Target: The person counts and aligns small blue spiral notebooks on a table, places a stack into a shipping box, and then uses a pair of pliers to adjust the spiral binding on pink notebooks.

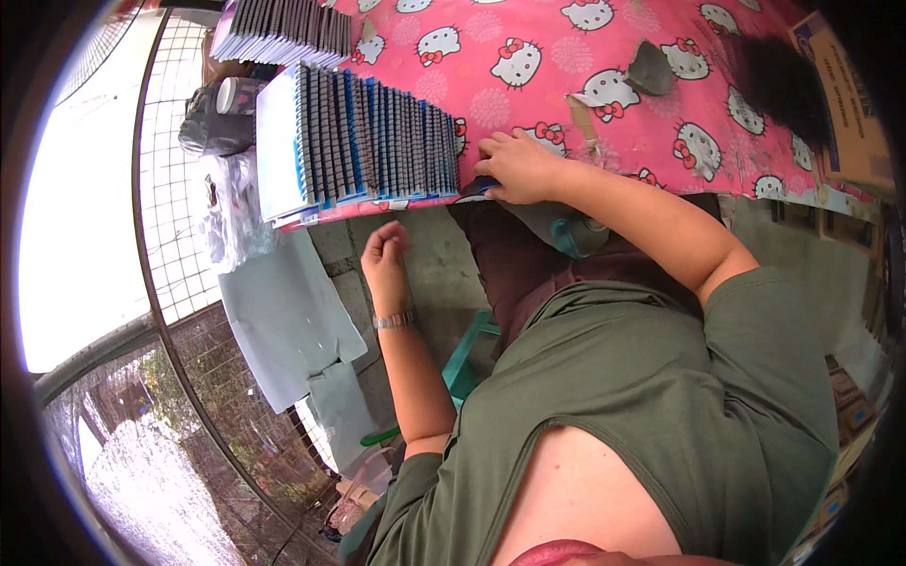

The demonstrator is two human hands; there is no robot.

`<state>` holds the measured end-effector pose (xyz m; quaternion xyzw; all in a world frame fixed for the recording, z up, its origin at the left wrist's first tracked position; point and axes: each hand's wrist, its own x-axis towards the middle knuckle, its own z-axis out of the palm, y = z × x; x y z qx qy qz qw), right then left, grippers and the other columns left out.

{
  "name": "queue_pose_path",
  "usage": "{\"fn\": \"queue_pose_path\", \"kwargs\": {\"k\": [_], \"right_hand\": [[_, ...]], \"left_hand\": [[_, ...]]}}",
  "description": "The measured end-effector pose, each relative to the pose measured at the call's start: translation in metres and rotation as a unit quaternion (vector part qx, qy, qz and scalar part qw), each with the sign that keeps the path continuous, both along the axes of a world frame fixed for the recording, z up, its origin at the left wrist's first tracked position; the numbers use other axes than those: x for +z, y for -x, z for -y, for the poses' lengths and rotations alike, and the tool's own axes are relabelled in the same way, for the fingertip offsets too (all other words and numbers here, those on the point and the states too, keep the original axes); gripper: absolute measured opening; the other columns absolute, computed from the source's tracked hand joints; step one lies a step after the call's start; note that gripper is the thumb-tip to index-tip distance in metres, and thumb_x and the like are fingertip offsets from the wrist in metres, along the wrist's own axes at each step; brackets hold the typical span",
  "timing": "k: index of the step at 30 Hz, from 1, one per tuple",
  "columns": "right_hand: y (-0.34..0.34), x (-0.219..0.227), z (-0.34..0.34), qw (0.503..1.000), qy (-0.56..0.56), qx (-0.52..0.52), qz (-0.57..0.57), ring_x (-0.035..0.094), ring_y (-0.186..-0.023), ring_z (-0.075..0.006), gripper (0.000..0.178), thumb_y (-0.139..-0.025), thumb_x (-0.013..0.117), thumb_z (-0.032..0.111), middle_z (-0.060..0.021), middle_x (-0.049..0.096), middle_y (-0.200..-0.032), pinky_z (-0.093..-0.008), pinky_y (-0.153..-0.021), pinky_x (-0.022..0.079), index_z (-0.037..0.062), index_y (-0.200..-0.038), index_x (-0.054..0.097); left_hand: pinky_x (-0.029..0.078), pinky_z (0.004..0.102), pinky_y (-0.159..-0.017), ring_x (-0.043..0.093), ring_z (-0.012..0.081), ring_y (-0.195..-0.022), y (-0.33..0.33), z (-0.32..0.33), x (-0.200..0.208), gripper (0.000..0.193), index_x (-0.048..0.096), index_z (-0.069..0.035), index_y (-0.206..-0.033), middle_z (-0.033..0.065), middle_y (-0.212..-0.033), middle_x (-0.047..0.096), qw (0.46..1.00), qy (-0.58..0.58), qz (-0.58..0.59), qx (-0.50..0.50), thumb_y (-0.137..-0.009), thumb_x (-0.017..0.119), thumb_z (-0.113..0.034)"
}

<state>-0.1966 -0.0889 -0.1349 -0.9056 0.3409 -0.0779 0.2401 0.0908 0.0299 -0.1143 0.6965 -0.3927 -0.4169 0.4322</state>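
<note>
My left hand [384, 247], with a metal-band watch [394, 320] on its wrist, hovers below the table's front edge. Its fingers are loosely curled, and nothing shows in them. Above it, a long row of spiral-bound notebooks [377, 137] with dark coils and blue covers stands on the pink table. My right hand [521, 168] rests palm down at the table edge, just right of that row. Its fingers bend over a small dark blue thing [484, 184] that is mostly hidden beneath them.
A second stack of notebooks [283, 33] stands farther back. A dark grey scrap [651, 69] lies on the patterned pink tablecloth [491, 57]. At right stand a black furry thing [779, 90] and a cardboard box [845, 104]. A wire-mesh screen [179, 198] and plastic bags [231, 212] are at left.
</note>
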Motion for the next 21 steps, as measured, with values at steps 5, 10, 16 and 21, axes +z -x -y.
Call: {"fn": "queue_pose_path", "kwargs": {"k": [5, 10, 16, 21], "right_hand": [[0.009, 0.000, -0.002, 0.999, -0.009, -0.027, 0.018, 0.051, -0.117, -0.0275, 0.046, -0.081, 0.073, 0.038, -0.0099, 0.056, -0.115, -0.0446, -0.094, 0.040, 0.0127, -0.118, 0.067], [0.002, 0.008, -0.002, 1.000, 0.001, -0.001, 0.004, 0.054, -0.114, -0.0295, 0.040, -0.083, 0.071, 0.036, -0.0120, 0.059, -0.112, -0.0447, -0.093, 0.043, 0.0105, -0.113, 0.069], [-0.026, 0.025, 0.031, 0.977, -0.207, 0.005, -0.057, 0.064, -0.096, -0.0409, 0.034, -0.087, 0.065, 0.036, -0.0210, 0.067, -0.099, -0.0494, -0.086, 0.051, 0.0040, -0.096, 0.073], [0.006, -0.021, 0.020, 0.988, 0.117, -0.017, 0.097, 0.058, -0.111, -0.0290, 0.048, -0.080, 0.068, 0.043, -0.0109, 0.064, -0.112, -0.0452, -0.094, 0.044, 0.0094, -0.115, 0.068]], "left_hand": [[0.053, 0.0274, -0.077, 0.063, 0.0134, -0.083, 0.006, 0.018, 0.003, 0.023, 0.065, 0.003, -0.111, 0.0070, -0.100, 0.068, 0.999, 0.028, -0.017, 0.012, -0.093, 0.051, -0.002], [0.052, 0.0267, -0.075, 0.063, 0.0123, -0.080, 0.026, -0.006, -0.037, 0.024, 0.067, -0.001, -0.110, 0.0053, -0.096, 0.069, 0.994, -0.077, -0.029, -0.066, -0.092, 0.050, -0.003], [0.052, 0.0309, -0.080, 0.067, 0.0191, -0.088, 0.063, -0.032, -0.085, 0.027, 0.067, -0.004, -0.115, 0.0074, -0.101, 0.071, 0.970, -0.144, 0.099, -0.170, -0.091, 0.054, -0.007], [0.037, 0.0488, -0.107, 0.055, 0.0326, -0.124, 0.110, -0.018, -0.122, 0.040, 0.065, -0.009, -0.123, 0.0120, -0.132, 0.061, 0.809, -0.185, 0.349, -0.435, -0.092, 0.057, -0.033]]}}
